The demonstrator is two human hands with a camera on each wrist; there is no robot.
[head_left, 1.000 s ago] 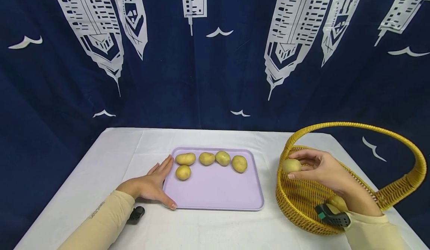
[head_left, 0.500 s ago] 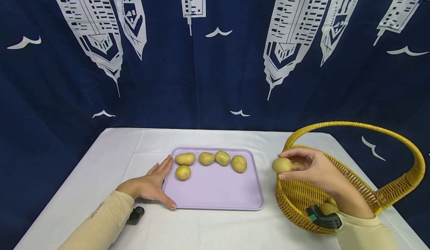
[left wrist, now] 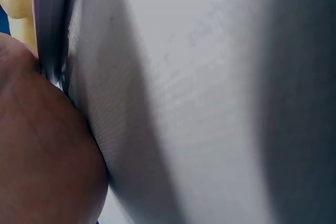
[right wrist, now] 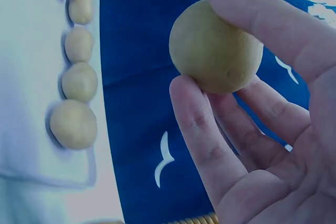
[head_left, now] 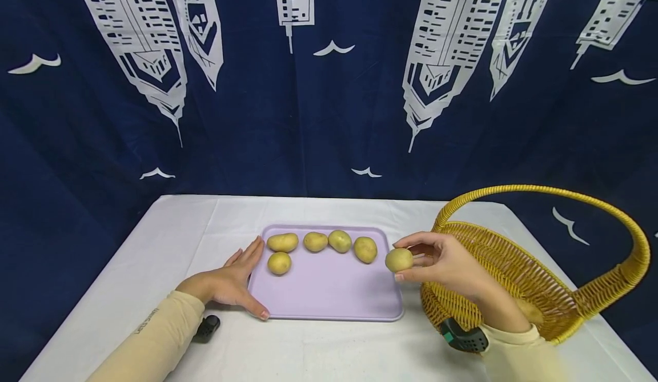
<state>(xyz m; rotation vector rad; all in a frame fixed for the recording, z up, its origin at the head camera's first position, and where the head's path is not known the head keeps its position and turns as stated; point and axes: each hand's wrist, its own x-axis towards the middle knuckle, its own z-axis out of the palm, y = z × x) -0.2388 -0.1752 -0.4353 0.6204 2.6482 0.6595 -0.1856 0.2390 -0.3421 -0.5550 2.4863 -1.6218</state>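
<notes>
My right hand (head_left: 442, 262) pinches a potato (head_left: 398, 260) between thumb and fingertips, held at the right edge of the lilac tray (head_left: 334, 296). In the right wrist view the same potato (right wrist: 215, 48) sits between the thumb and fingers. Spread wide, my left hand (head_left: 231, 282) rests along the tray's left edge, its thumb at the near left corner. Several potatoes lie on the tray: a row along the far side, such as the rightmost potato (head_left: 365, 249), and one potato (head_left: 280, 263) in front of the left one. The left wrist view mostly shows cloth and part of the hand (left wrist: 47, 145).
A yellow wicker basket (head_left: 493, 245) with a tall arched handle (head_left: 545, 189) stands to the right, partly hidden by my right forearm. Inside it a potato (head_left: 530, 312) shows beside my sleeve. The white tablecloth (head_left: 329, 348) lies beneath everything, with a navy curtain (head_left: 308, 113) behind.
My right hand has carried the potato leftward, from over the basket to the tray's right edge. The left hand and the potatoes on the tray stay in place.
</notes>
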